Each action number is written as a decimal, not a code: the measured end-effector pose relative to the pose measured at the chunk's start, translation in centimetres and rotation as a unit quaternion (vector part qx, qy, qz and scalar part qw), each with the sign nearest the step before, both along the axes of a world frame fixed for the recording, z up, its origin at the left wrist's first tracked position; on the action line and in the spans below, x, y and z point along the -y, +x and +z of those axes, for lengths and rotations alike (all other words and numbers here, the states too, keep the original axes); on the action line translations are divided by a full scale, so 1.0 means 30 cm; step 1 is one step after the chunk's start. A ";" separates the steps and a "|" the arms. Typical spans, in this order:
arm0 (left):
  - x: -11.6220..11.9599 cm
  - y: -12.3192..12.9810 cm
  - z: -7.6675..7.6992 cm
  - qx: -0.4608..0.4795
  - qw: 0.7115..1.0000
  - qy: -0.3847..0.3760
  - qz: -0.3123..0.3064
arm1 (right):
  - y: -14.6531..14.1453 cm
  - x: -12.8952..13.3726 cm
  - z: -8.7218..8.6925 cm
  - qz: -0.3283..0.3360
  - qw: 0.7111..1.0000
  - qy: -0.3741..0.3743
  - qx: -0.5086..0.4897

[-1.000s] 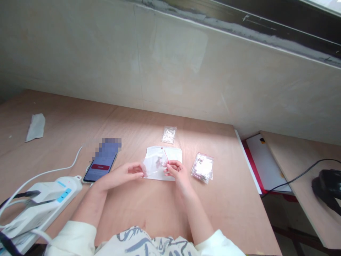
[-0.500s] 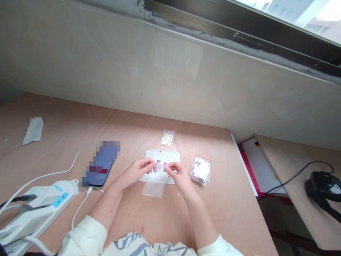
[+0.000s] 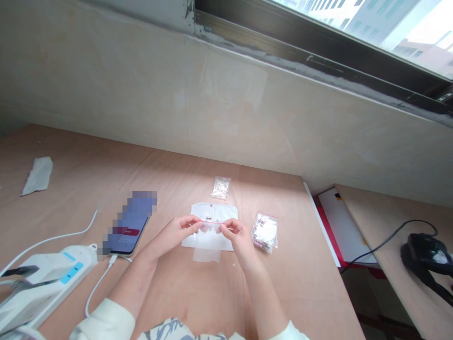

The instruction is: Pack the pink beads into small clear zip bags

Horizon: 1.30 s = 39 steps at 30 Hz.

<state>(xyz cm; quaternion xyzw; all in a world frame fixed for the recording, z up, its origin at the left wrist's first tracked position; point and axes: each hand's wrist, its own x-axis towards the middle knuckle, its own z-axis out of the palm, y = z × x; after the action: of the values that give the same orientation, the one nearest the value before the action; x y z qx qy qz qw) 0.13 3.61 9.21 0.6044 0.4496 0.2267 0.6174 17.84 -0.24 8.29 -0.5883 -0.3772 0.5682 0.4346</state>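
A clear plastic bag with a thin red line along its top edge is stretched between both hands. My left hand pinches the bag's left top corner. At the right top corner, my right hand pinches it between thumb and fingers. Under the hands lies a white paper with a small reddish dot and a small dark item near its top. The lower part of a clear bag shows past the paper's near edge. Behind the paper is a small bag of pale pieces. Right of it lies a stack of small bags.
A phone with a cable lies at the left, behind a white power strip. A white scrap sits far left. On the right are a folder and a black device with a cord.
The hands have moved slightly apart, and the bag's red-lined edge is now pulled wider and straighter between them. The view has shifted a little.
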 end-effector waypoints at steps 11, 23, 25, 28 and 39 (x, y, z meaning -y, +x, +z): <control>0.003 0.012 0.012 -0.042 0.998 0.037 0.036 | -0.025 -0.015 -0.006 0.045 0.999 0.009 -0.027; 0.013 0.051 0.001 0.000 0.998 0.050 -0.036 | -0.070 -0.004 -0.039 0.014 0.999 0.031 -0.006; 0.012 0.054 0.001 -0.009 0.997 0.067 -0.034 | -0.069 -0.005 -0.035 0.025 0.999 0.018 -0.037; 0.011 0.047 0.003 -0.007 0.997 0.049 -0.053 | -0.064 -0.012 -0.034 0.012 0.998 0.014 -0.068; -0.023 0.008 -0.049 0.039 0.999 -0.010 0.015 | -0.061 0.021 -0.087 0.003 0.997 -0.030 -0.074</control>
<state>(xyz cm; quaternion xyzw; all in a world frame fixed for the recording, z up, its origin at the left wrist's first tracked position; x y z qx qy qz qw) 0.36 4.31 7.74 0.5821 0.4364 0.2553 0.6368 16.00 -0.86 5.69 -0.5563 -0.3286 0.6221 0.4423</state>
